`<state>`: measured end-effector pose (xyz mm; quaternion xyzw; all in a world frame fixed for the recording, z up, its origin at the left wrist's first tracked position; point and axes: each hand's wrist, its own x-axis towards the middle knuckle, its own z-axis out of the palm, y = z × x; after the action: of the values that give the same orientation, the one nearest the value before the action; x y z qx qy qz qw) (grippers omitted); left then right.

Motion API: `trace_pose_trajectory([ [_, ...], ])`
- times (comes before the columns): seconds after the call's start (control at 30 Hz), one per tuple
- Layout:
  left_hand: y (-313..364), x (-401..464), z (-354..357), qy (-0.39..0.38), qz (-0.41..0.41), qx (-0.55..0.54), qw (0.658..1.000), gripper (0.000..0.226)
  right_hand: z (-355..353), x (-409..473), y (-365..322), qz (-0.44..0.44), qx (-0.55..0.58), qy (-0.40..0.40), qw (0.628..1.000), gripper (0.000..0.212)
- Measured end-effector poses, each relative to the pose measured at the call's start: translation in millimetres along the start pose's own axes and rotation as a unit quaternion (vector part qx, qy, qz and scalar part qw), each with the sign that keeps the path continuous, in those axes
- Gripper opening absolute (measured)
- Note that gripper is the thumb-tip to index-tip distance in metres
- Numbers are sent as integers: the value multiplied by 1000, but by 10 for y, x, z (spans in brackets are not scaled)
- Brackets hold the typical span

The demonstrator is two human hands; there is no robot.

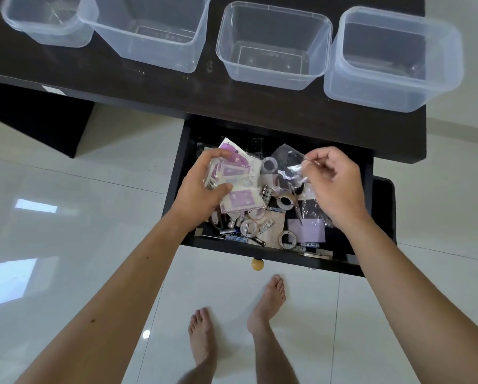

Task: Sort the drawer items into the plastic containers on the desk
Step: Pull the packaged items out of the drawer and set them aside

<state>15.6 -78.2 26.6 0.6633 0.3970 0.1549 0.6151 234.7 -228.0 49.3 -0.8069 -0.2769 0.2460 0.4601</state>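
Head view
Left hand [201,187]: fingers and thumb curled round a clear packet [237,176] of purple-and-white sachets, held over the left half of the drawer [273,257]
Right hand [333,184]: fingertips pinch a crumpled clear bag [289,170] with dark contents, above the drawer's right half
Drawer: pulled out under the dark surface [163,87], holding batteries [266,194], tape rings [285,201], scissors [297,207] and a lilac note [309,230]
Containers: four clear tubs [273,76] in a row on the surface, nothing in them
Floor [66,203]: glossy white tiles, bare feet [265,303] below the drawer knob [257,264]
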Motion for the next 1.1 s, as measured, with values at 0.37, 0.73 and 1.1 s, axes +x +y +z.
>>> trace_pose_trajectory([
  [0.37, 31, -38, 26, -44, 46, -27, 998, 59, 212, -243, -102, 32, 66, -90, 993, 13],
  [0.73, -22, -17, 50, -106, 66, -2, 992, 65, 375, -371, 64, -28, -61, -106, 992, 29],
  [1.1, -60, -8, 56, -122, 40, -33, 991, 64, -151, -51, 373, -42, -388, -103, 915, 78],
])
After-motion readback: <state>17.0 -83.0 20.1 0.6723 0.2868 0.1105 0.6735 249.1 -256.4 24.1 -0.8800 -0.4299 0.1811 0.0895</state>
